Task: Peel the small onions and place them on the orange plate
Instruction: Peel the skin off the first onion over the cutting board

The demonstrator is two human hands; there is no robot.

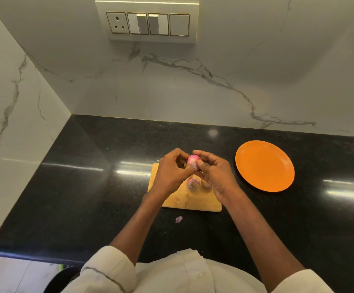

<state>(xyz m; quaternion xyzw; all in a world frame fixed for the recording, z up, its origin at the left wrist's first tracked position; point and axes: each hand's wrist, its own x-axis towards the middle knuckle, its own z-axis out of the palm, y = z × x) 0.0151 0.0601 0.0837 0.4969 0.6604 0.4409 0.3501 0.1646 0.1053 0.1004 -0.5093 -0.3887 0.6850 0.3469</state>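
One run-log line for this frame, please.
step: peeling | left hand + right hand: hold onion | orange plate: empty | cutting board: onions waiting

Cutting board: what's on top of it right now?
On the cutting board: one unpeeled onion, another partly hidden by the right hand, and skin scraps. Both hands cover the board's far part.

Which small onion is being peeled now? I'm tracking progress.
The pink onion held up between both hands; another onion lies untouched on the cutting board below.
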